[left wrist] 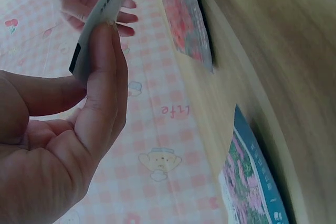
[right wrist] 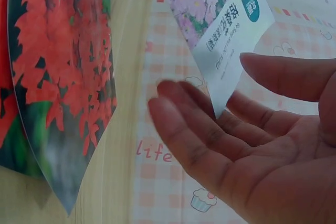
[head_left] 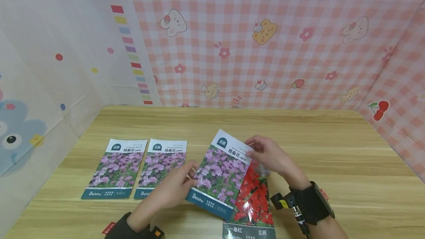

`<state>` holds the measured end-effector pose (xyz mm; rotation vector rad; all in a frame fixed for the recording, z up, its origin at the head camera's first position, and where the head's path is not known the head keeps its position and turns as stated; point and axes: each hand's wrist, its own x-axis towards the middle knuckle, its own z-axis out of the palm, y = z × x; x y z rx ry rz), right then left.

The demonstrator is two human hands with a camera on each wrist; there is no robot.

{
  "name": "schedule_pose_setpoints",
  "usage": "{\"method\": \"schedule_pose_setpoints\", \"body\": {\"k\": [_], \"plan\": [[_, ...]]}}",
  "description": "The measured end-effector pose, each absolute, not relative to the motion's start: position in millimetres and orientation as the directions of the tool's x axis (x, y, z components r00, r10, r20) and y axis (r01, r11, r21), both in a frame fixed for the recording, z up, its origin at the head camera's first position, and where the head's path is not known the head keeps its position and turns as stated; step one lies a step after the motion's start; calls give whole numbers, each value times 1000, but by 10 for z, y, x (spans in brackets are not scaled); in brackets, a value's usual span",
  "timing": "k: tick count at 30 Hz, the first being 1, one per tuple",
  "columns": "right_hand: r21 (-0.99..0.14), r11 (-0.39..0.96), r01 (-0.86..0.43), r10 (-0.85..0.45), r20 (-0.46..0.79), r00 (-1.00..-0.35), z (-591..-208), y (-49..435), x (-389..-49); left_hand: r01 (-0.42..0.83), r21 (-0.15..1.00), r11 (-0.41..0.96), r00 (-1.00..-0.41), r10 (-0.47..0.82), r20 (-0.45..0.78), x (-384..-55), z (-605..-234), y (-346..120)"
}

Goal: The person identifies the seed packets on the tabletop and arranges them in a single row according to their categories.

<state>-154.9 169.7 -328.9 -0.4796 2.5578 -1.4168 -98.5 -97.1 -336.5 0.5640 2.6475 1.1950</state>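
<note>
A seed packet (head_left: 217, 176) with pink-purple flowers, a white top and a teal bottom band is held up, tilted, above the table. My left hand (head_left: 176, 187) pinches its lower left edge between thumb and fingers, also seen in the left wrist view. At the packet's upper right corner is my right hand (head_left: 270, 156); in the right wrist view its thumb stands apart from the packet and the corner meets the loosely bent fingers (right wrist: 210, 129). Below lies a red-flower seed packet (head_left: 255, 198), partly covered by the raised one. A second red packet (right wrist: 6, 114) shows beneath it in the right wrist view.
Two matching purple-flower packets, a left one (head_left: 114, 169) and a right one (head_left: 162, 161), lie side by side on the wooden table (head_left: 332, 139). My left forearm partly covers the right one. Patterned cloth (head_left: 282, 62) hangs behind and at the sides.
</note>
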Motion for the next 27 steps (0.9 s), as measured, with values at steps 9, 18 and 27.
{"method": "schedule_pose_setpoints", "body": {"k": [9, 18, 27], "plan": [[-836, 510, -203, -405, -25, -914, -3319, 1674, -1549, 214, 723, 657, -958, 287, 23, -1043, -3339, -1041], [-732, 611, -302, -517, -80, -852, -3362, 1579, -1507, 173, 714, 679, -971, 240, 7, -1073, -3325, -1099], [-665, 620, -417, -639, -120, -760, -3413, 1494, -1470, 177, 708, 684, -973, 228, 24, -1094, -3318, -1129]]}}
